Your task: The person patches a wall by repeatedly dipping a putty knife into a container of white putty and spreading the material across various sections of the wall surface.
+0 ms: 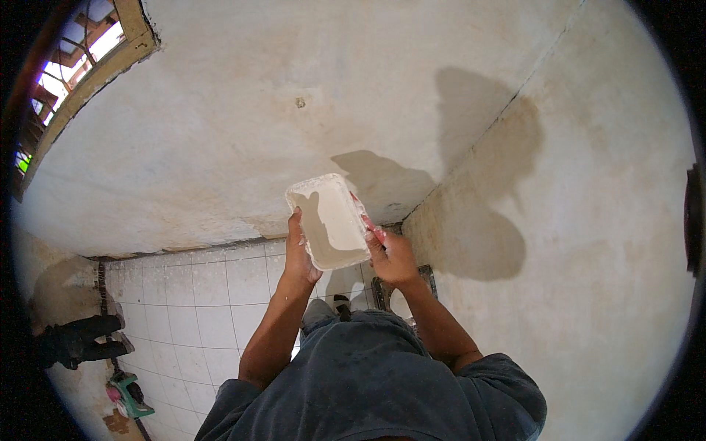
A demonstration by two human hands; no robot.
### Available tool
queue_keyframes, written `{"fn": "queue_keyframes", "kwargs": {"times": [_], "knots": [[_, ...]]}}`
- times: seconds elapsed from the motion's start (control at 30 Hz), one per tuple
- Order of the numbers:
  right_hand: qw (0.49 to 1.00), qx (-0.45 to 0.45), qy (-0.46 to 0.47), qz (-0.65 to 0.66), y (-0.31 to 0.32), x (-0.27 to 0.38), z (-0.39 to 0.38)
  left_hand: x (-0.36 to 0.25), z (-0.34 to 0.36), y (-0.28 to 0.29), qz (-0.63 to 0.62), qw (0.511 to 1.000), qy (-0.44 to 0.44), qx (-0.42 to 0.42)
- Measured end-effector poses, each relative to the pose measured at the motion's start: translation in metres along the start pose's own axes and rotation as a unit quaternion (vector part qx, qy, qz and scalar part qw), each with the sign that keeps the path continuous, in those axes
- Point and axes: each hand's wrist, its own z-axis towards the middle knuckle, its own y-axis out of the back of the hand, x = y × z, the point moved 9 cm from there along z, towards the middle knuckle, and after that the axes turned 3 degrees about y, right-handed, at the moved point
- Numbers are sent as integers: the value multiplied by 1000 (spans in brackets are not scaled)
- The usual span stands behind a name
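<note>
My left hand [300,253] grips the left side of a white rectangular tub [312,182], its thumb up along the rim. Smooth off-white paste or paint [344,220] lies inside, partly in shadow, and dried splashes coat the rim. At the tub's right side, my right hand [395,257] is closed around the red handle [376,232] of a tool. The tool's working end is hidden, so its kind does not show. The tub is up in front of my chest, close to the wall.
A blotchy plastered wall [220,147] meets another wall [588,250] at a corner to the right. A barred window [81,66] is at upper left. White tiles [209,283] cover the floor. Dark-clothed legs [92,342], a green object [132,395] and a dark-edged item [428,278] stand around.
</note>
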Motion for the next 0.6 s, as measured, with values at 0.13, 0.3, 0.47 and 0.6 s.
{"fn": "queue_keyframes", "kwargs": {"times": [0.13,0.3,0.47,0.6], "knots": [[964,29,-174,197,0,-41,0,-4,-6,-7,5,999,-16,-28],[972,-62,-106,201,39,-59,25,-5,-9,-9,20,999,-10,-28],[992,-127,7,-4,108,-25,88,-6,-15,-9,29,999,17,-18],[998,12,55,-2,103,-14,131,-5,-19,-18,47,998,28,-9]]}}
